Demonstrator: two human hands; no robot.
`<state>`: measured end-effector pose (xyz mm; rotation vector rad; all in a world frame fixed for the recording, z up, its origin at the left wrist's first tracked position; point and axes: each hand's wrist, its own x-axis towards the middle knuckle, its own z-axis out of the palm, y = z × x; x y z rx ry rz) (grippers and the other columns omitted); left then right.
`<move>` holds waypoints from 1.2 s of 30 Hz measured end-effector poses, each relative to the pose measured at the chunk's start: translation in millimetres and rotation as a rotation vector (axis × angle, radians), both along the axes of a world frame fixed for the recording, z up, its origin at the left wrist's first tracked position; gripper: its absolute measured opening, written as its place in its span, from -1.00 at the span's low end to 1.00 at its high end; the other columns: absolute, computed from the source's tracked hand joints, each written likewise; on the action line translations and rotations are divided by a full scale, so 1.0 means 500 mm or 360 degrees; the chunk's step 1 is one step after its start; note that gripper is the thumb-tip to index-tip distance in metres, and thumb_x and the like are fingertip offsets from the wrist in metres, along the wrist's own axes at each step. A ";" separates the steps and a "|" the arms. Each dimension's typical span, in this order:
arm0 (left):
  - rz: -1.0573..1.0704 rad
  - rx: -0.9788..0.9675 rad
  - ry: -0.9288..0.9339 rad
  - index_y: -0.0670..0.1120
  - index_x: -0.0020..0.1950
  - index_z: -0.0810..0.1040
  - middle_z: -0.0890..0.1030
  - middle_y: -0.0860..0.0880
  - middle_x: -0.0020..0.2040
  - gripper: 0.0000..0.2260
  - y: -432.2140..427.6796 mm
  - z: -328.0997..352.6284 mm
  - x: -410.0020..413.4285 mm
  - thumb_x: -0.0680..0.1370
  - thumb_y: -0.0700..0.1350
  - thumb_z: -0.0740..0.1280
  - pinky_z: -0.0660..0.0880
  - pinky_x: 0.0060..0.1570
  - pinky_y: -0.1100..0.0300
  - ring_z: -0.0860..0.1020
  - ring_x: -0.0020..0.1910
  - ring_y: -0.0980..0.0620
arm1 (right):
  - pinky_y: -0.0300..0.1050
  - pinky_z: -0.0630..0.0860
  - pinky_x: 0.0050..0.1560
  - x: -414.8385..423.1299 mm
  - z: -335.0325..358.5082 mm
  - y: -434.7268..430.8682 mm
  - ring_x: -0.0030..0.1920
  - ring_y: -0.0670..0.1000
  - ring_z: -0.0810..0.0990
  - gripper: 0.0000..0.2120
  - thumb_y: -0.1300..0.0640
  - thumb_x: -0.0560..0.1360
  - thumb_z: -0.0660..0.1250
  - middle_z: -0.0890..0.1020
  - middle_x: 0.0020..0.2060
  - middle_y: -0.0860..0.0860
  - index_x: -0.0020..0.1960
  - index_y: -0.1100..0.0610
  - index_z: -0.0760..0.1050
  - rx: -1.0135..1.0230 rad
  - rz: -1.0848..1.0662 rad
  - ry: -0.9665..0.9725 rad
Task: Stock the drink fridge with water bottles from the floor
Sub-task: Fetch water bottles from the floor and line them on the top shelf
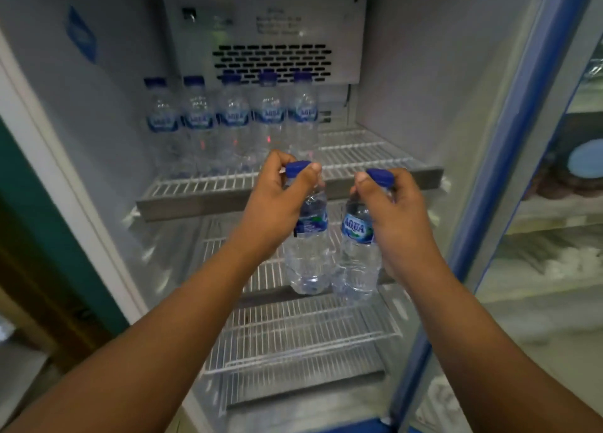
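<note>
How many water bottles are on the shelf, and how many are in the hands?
Clear plastic water bottles with blue caps, standing in a row on the top wire shelf: 5
Held in the left hand: 1
Held in the right hand: 1
Total: 7

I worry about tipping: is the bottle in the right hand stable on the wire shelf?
Probably tippy: the right-hand bottle is tall and narrow, and the top shelf is thin wire. It looks full, so likely fairly heavy. The thin plastic may dent.
</note>
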<state>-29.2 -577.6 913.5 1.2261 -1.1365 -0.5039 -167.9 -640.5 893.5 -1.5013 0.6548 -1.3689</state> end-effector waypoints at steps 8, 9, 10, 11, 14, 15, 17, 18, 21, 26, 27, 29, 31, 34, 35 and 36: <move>0.0201 -0.0203 -0.0092 0.04 -0.14 0.46 0.63 -0.23 -0.02 -0.88 -0.138 0.128 0.016 0.50 0.06 0.32 0.58 -0.02 -0.07 0.63 -0.03 -0.15 | 0.03 0.61 -0.09 0.024 0.147 -0.152 -0.29 -0.10 0.62 -0.81 -0.15 0.46 0.31 0.63 -0.34 -0.11 -0.23 -0.08 0.51 -0.0214 -0.0042 -0.0033; 0.0231 -0.0217 -0.0137 0.02 -0.13 0.48 0.64 -0.23 -0.03 -0.86 -0.155 0.143 0.021 0.51 0.07 0.30 0.58 -0.01 -0.05 0.63 -0.04 -0.14 | 0.00 0.60 -0.10 0.026 0.164 -0.171 -0.29 -0.11 0.62 -0.79 -0.17 0.46 0.30 0.63 -0.33 -0.11 -0.23 -0.06 0.51 -0.0238 -0.0051 -0.0022; 0.0264 -0.0219 -0.0198 -0.01 -0.11 0.48 0.65 -0.21 -0.05 -0.82 -0.170 0.158 0.024 0.52 0.09 0.28 0.57 -0.03 -0.01 0.63 -0.06 -0.13 | -0.01 0.60 -0.10 0.029 0.181 -0.188 -0.28 -0.10 0.62 -0.77 -0.18 0.47 0.29 0.63 -0.33 -0.10 -0.22 -0.05 0.51 -0.0259 -0.0047 -0.0016; 0.0298 -0.0212 -0.0276 -0.04 -0.10 0.46 0.66 -0.18 -0.08 -0.79 -0.187 0.172 0.027 0.54 0.10 0.25 0.55 -0.05 0.03 0.62 -0.09 -0.13 | -0.03 0.61 -0.10 0.032 0.196 -0.204 -0.28 -0.11 0.62 -0.76 -0.18 0.48 0.28 0.62 -0.33 -0.09 -0.21 -0.03 0.50 -0.0269 -0.0043 -0.0018; 0.0354 -0.0124 -0.0524 0.00 -0.12 0.43 0.67 -0.10 -0.11 -0.76 -0.240 0.207 0.037 0.53 0.16 0.21 0.54 0.03 -0.06 0.63 -0.10 -0.09 | -0.04 0.61 -0.10 0.044 0.228 -0.254 -0.29 -0.12 0.61 -0.79 -0.12 0.52 0.26 0.59 -0.34 -0.10 -0.20 -0.02 0.47 -0.0339 -0.0065 0.0028; 0.0367 -0.0066 -0.0598 0.02 -0.11 0.43 0.66 -0.08 -0.09 -0.77 -0.257 0.216 0.040 0.53 0.18 0.20 0.53 0.04 -0.07 0.62 -0.09 -0.06 | -0.07 0.60 -0.11 0.047 0.234 -0.270 -0.31 -0.15 0.60 -0.80 -0.12 0.52 0.26 0.59 -0.35 -0.11 -0.19 -0.03 0.47 -0.0368 -0.0076 0.0047; 0.0419 0.0024 -0.0859 0.00 -0.05 0.44 0.61 -0.03 -0.11 -0.74 -0.290 0.229 0.048 0.54 0.18 0.18 0.51 -0.08 0.05 0.57 -0.14 0.02 | -0.27 0.53 -0.19 0.057 0.241 -0.306 -0.38 -0.27 0.56 -0.81 -0.12 0.52 0.26 0.58 -0.37 -0.14 -0.17 -0.04 0.47 -0.0377 -0.0117 0.0082; 0.0438 0.0050 -0.1022 -0.03 -0.03 0.45 0.57 -0.01 -0.16 -0.71 -0.303 0.236 0.051 0.55 0.18 0.16 0.45 -0.19 0.12 0.52 -0.20 0.05 | -0.37 0.48 -0.27 0.061 0.242 -0.324 -0.42 -0.31 0.53 -0.81 -0.13 0.53 0.25 0.58 -0.37 -0.15 -0.16 -0.03 0.47 -0.0373 -0.0134 0.0121; 0.0454 0.0151 -0.1465 -0.08 -0.02 0.44 0.49 0.01 -0.23 -0.65 -0.337 0.252 0.064 0.56 0.20 0.12 0.34 -0.26 0.15 0.44 -0.27 0.07 | -0.49 0.39 -0.41 0.072 0.239 -0.366 -0.46 -0.38 0.50 -0.77 -0.13 0.53 0.24 0.56 -0.34 -0.16 -0.09 0.03 0.48 -0.0346 -0.0118 0.0215; 0.0749 0.0256 -0.2124 -0.07 0.01 0.41 0.45 -0.04 -0.13 -0.59 -0.397 0.258 0.096 0.58 0.22 -0.01 0.27 0.14 -0.04 0.38 -0.11 -0.03 | -0.38 0.42 -0.28 0.087 0.214 -0.411 -0.42 -0.36 0.52 -0.75 -0.10 0.55 0.24 0.57 -0.33 -0.15 -0.06 0.09 0.48 -0.0410 -0.0090 0.0215; 0.0765 0.0301 -0.2160 -0.09 0.03 0.42 0.45 -0.05 -0.14 -0.57 -0.405 0.260 0.101 0.58 0.23 -0.02 0.27 0.17 -0.05 0.39 -0.11 -0.05 | -0.35 0.43 -0.26 0.090 0.209 -0.417 -0.41 -0.34 0.52 -0.75 -0.10 0.55 0.24 0.58 -0.33 -0.14 -0.06 0.09 0.49 -0.0409 -0.0072 0.0213; 0.0791 0.0444 -0.2217 -0.11 0.05 0.42 0.44 -0.06 -0.16 -0.55 -0.420 0.262 0.108 0.58 0.23 -0.03 0.26 0.22 -0.09 0.38 -0.12 -0.06 | -0.30 0.45 -0.22 0.099 0.202 -0.430 -0.39 -0.30 0.54 -0.75 -0.10 0.54 0.25 0.59 -0.32 -0.11 -0.08 0.09 0.48 -0.0391 -0.0028 0.0216; 0.0791 0.0569 -0.2247 -0.08 0.00 0.37 0.42 -0.05 -0.18 -0.58 -0.433 0.263 0.111 0.57 0.25 -0.03 0.25 0.25 -0.12 0.36 -0.14 -0.05 | -0.23 0.50 -0.15 0.111 0.199 -0.441 -0.34 -0.24 0.56 -0.76 -0.11 0.53 0.26 0.60 -0.31 -0.08 -0.10 0.07 0.49 -0.0362 0.0016 0.0207; 0.0783 0.0633 -0.2278 -0.05 -0.04 0.32 0.43 -0.06 -0.18 -0.60 -0.446 0.262 0.109 0.57 0.26 -0.04 0.26 0.27 -0.14 0.39 -0.14 -0.07 | -0.13 0.54 -0.08 0.127 0.197 -0.453 -0.30 -0.15 0.60 -0.77 -0.11 0.52 0.28 0.62 -0.30 -0.05 -0.11 0.05 0.50 -0.0335 0.0066 0.0173; 0.0791 0.0659 -0.2300 -0.06 -0.01 0.35 0.45 -0.08 -0.16 -0.58 -0.447 0.261 0.107 0.57 0.26 -0.04 0.26 0.27 -0.15 0.42 -0.10 -0.10 | -0.09 0.55 -0.05 0.132 0.196 -0.457 -0.29 -0.13 0.61 -0.77 -0.10 0.52 0.29 0.63 -0.30 -0.03 -0.12 0.06 0.50 -0.0330 0.0078 0.0163; 0.0804 0.0694 -0.2329 -0.08 0.04 0.39 0.48 -0.11 -0.12 -0.54 -0.448 0.260 0.106 0.56 0.27 -0.05 0.26 0.28 -0.15 0.46 -0.05 -0.14 | -0.04 0.56 -0.02 0.136 0.194 -0.463 -0.26 -0.09 0.63 -0.77 -0.10 0.51 0.29 0.64 -0.29 -0.02 -0.13 0.06 0.50 -0.0323 0.0081 0.0158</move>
